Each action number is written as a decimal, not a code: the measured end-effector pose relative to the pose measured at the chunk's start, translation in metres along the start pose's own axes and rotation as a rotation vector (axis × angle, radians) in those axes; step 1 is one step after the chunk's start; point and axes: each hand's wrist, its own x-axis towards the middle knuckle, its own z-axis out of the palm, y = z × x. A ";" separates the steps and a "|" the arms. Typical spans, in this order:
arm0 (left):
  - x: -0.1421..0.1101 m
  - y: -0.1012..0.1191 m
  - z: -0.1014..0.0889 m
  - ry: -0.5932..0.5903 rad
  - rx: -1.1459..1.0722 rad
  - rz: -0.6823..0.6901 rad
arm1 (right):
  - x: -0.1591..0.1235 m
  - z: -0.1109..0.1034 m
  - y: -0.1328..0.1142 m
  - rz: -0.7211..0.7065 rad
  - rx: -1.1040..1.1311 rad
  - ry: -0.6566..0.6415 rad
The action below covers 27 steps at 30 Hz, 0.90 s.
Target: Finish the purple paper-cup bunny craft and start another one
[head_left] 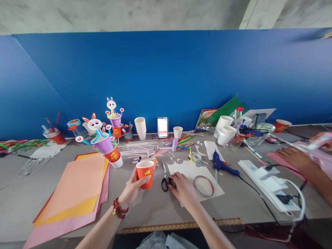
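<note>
My left hand (131,189), with a red bead bracelet at the wrist, is closed around an upright red paper cup (145,174) held just above the grey table (155,207). My right hand (181,186) rests on the table with its fingers on the black handles of a pair of scissors (164,176), whose blades point away from me. The hand lies on the edge of a white sheet of paper (189,171). A roll of clear tape (203,185) lies on that sheet just right of my right hand.
Orange, yellow and pink paper sheets (75,188) lie at left. Rabbit cup crafts (102,140), white cups (140,127) and straws stand behind. A blue glue gun (223,166) and a power strip (267,183) lie at right, where another person's hand (293,155) rests.
</note>
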 end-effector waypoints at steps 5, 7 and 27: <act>0.007 -0.008 -0.004 -0.004 0.219 0.147 | 0.005 0.002 0.002 0.049 -0.018 -0.023; 0.010 -0.013 -0.005 -0.010 0.321 0.194 | 0.006 0.001 0.000 0.055 -0.022 -0.028; 0.009 -0.009 -0.102 0.306 1.013 0.267 | 0.014 -0.017 0.014 -0.094 0.150 0.149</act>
